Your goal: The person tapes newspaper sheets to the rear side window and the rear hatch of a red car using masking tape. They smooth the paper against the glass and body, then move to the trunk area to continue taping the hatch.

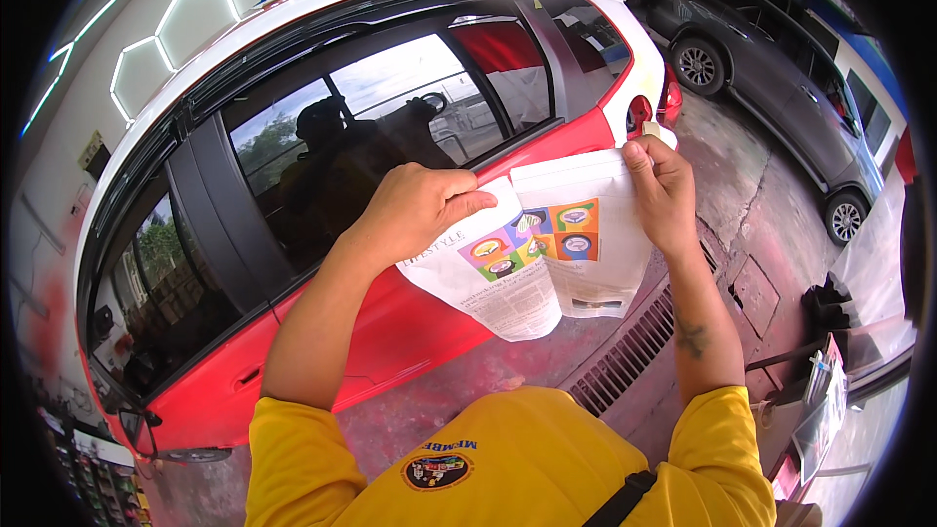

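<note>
A sheet of newspaper [535,288] with a colourful block of pictures hangs between my two hands, creased down its middle. My left hand [420,203] pinches its upper left corner, thumb on top, close to the rear door of the red car [410,317]. At the upper right corner, my right hand [666,185] grips the sheet between thumb and fingers. A small cream strip [652,129], perhaps tape, sticks up beside those fingers. Behind the paper, the car's side is red below the windows, with white along the roof and rear pillar. A round opening [637,115] shows in its rear panel.
A dark grey vehicle [761,88] stands at the far right. A drain grate [625,356] crosses the stained concrete floor at my right. Papers and plastic sheeting [830,400] hang at the right edge. Hexagonal lights [200,20] line the wall beyond the car.
</note>
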`<state>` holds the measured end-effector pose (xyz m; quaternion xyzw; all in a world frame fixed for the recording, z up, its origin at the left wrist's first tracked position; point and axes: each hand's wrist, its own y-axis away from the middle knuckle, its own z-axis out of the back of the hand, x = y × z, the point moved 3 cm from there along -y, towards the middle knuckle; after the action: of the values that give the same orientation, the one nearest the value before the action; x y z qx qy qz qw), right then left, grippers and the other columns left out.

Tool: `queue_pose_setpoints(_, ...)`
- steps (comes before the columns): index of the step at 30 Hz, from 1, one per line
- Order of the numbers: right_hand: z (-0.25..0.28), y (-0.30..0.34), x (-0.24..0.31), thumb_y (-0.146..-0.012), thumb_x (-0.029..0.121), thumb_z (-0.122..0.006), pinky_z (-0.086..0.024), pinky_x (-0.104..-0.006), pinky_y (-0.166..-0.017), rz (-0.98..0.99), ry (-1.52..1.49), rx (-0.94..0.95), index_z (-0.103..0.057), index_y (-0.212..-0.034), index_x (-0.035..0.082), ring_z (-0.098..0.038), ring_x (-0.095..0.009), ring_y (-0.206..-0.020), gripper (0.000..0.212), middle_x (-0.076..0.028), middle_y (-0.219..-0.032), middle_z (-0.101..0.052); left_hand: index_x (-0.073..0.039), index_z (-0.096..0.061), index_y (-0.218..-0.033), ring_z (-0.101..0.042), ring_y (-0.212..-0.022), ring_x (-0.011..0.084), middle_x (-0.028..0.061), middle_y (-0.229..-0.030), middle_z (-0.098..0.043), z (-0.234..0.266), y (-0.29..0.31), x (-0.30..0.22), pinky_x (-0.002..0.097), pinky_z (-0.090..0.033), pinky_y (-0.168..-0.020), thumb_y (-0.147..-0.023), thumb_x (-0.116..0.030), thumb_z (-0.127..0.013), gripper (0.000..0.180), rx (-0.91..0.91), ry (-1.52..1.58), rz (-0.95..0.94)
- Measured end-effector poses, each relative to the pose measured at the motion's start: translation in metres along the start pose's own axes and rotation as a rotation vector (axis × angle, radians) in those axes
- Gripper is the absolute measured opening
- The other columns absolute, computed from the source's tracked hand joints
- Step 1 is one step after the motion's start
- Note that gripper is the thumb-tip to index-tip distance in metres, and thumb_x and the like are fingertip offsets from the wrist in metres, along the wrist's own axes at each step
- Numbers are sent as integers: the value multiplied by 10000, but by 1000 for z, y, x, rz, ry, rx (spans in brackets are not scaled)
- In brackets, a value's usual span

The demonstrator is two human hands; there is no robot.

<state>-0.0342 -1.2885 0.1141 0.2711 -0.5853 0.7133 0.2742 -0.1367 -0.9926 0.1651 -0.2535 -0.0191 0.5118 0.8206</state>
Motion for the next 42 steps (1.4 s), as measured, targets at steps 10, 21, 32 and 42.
queue_pose_setpoints(10,4,9,-12,-1154,313,-627,-397,-247,-641,-127,-30,-32,-689,-947,5,-454,-35,-732,376,55,-810,-576,-38,-671,-1372,-738,-994,209,112,-1031,-782,-13,48,36,364,-557,-916,-785,-305,-991,720,69,804,353)
queue_pose_setpoints(21,27,52,-73,-1064,273,-763,-431,-215,-636,-411,-331,211,-730,-1039,104,-530,-19,-707,174,54,-915,-683,32,-688,-1365,-687,-1178,133,93,-1269,-764,-113,57,53,323,-531,-1042,-1120,-211,-679,344,-615,1216,446)
queue_pose_setpoints(32,-37,24,-63,-1145,280,-640,-383,-220,-654,-288,-367,27,-649,-997,74,-476,-2,-780,253,78,-861,-593,22,-685,-1080,-620,-875,62,37,-958,-725,-88,48,66,267,-518,-782,-1152,-302,-633,336,-831,737,274)
queue_pose_setpoints(42,-50,27,-64,-1187,254,-543,-377,-245,-670,-30,-184,-328,-592,-937,37,-411,-43,-765,334,59,-821,-518,22,-708,-1052,-627,-841,79,54,-897,-743,-61,63,77,296,-529,-773,-1148,-368,-630,409,-891,457,414)
